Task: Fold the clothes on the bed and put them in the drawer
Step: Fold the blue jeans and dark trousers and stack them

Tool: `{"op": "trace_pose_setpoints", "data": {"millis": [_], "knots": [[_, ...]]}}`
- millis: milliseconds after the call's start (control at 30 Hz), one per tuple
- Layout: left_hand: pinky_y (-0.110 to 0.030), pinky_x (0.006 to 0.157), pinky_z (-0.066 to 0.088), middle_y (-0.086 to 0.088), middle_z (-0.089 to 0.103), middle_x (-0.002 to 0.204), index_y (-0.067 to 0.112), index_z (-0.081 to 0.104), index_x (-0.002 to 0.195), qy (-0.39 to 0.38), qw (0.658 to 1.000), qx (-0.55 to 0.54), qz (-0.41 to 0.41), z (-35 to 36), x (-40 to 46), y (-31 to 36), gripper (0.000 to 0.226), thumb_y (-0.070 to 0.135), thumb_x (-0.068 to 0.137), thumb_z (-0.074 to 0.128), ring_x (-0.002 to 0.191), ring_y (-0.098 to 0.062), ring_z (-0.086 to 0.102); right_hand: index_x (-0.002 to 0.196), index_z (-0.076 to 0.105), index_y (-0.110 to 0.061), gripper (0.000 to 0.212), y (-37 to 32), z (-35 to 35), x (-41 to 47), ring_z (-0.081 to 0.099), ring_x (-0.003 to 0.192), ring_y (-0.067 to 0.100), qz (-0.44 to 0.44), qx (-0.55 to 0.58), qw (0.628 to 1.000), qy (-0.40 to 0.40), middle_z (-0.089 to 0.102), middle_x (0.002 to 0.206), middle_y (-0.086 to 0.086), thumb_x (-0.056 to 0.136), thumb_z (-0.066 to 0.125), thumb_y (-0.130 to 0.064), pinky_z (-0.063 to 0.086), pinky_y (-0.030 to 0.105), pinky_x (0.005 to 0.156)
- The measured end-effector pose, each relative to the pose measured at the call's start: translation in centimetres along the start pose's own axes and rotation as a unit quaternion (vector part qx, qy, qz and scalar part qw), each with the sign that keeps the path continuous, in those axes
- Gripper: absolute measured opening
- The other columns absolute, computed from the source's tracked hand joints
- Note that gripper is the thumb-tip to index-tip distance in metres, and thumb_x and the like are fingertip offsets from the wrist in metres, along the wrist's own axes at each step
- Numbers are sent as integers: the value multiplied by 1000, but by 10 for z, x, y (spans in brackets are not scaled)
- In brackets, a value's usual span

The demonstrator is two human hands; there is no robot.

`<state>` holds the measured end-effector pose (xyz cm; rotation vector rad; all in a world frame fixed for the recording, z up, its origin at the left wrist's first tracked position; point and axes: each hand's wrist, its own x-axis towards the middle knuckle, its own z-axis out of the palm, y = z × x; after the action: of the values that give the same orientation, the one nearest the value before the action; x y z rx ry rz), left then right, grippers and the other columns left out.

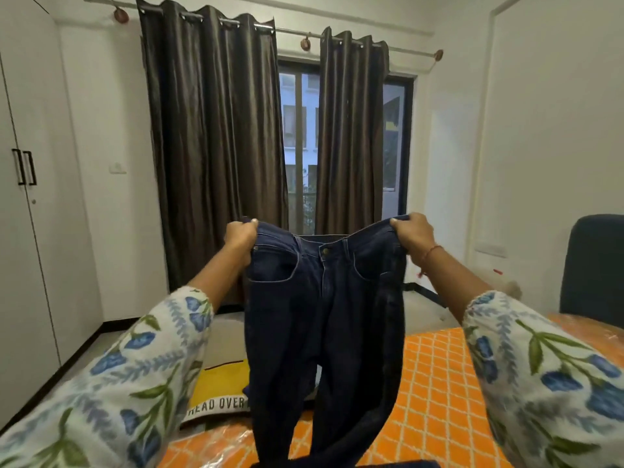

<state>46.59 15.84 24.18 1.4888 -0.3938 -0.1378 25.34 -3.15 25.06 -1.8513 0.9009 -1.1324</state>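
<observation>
Since you've got the jeans (324,319) hoisted up by the waistband with both arms stretched out, I'd guess you're shaking them flat so the legs hang straight before the first fold, and that makes sense, as denim this heavy won't line up on its own. Going left to right: there's a white wardrobe (23,204) on the far left wall, then your left hand (240,235), fingers curled tight round the left corner of the waistband. The jeans hang between your hands, in the air above the near part of the bed (435,383), front side facing you, button done up, both front pockets showing. They're dark indigo, stiff-looking, a bit creased around the thighs, and the legs drop down and out of the bottom of the shot, so I can't tell if the hems touch the bed. Behind them on the left there's a yellow printed garment (219,393) lying on the bed, probably next in line. Your right hand (413,235) is clenched on the right corner of the waistband the same way, a red thread on that wrist. Far right there's a dark chair (594,268). No drawer in sight from here.
</observation>
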Motion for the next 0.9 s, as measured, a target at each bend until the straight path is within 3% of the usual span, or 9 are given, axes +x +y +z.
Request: {"op": "trace_pose_setpoints", "data": {"millis": [133,267,400,500,600,667,733,800,900], "knots": [[-44,92,51,-18,63,114,-2,57,119,-33,998,-52,-12,52,-22,8,37,26,97,51,102,-34,62,93,61,-9,8,-34,35,-17,62,103,32,-1,94,994,-55,65,107,17,88,64,-15,51,45,93],[-45,92,51,-12,67,95,3,62,103,-92,992,-80,23,82,-50,17,28,26,99,47,97,-30,63,98,62,-7,14,-56,57,-39,64,98,29,-44,114,989,-88,65,104,15,88,65,-16,55,44,87],[-39,85,54,-10,68,89,2,64,105,-177,976,-113,62,77,-66,25,31,28,98,50,83,-23,66,89,59,-9,7,-70,53,-52,63,82,21,-55,140,981,-125,64,91,12,90,61,-17,58,36,76],[-29,73,57,-8,72,86,3,66,105,-247,958,-124,78,64,-67,28,34,33,91,60,78,-19,69,104,61,-1,17,-77,40,-58,54,66,14,-45,212,957,-194,57,74,6,94,53,-13,53,29,69],[-20,61,54,-3,69,80,2,63,101,-264,952,-104,115,57,-66,21,14,10,90,61,70,-13,66,118,57,-4,26,-72,31,-61,57,84,15,-55,213,938,-269,60,87,3,94,47,-1,52,32,82],[-15,57,51,-2,65,81,-1,60,108,-227,960,-31,163,55,-66,15,23,-9,87,55,70,-9,62,120,58,-2,30,-54,28,-58,58,96,17,-104,169,950,-240,63,98,6,92,48,1,50,31,88],[-16,54,50,-2,62,81,2,59,106,-185,967,-17,171,51,-67,10,28,-14,85,49,70,-10,59,124,59,-7,33,-23,28,-50,57,107,19,-215,12,972,-97,62,116,10,91,55,-8,47,28,90],[-22,58,52,-3,63,83,8,60,96,-180,972,-56,141,43,-63,11,23,-10,87,49,72,-15,60,133,51,-13,47,15,29,-44,52,117,25,-234,-99,966,44,54,130,11,89,61,-27,47,36,97],[-27,60,55,-6,65,85,14,61,90,-196,966,-112,123,28,-56,16,24,-7,88,49,71,-18,62,149,21,-17,94,51,34,-52,40,132,30,-117,-9,992,-36,38,148,12,78,68,-55,40,46,105]]}}
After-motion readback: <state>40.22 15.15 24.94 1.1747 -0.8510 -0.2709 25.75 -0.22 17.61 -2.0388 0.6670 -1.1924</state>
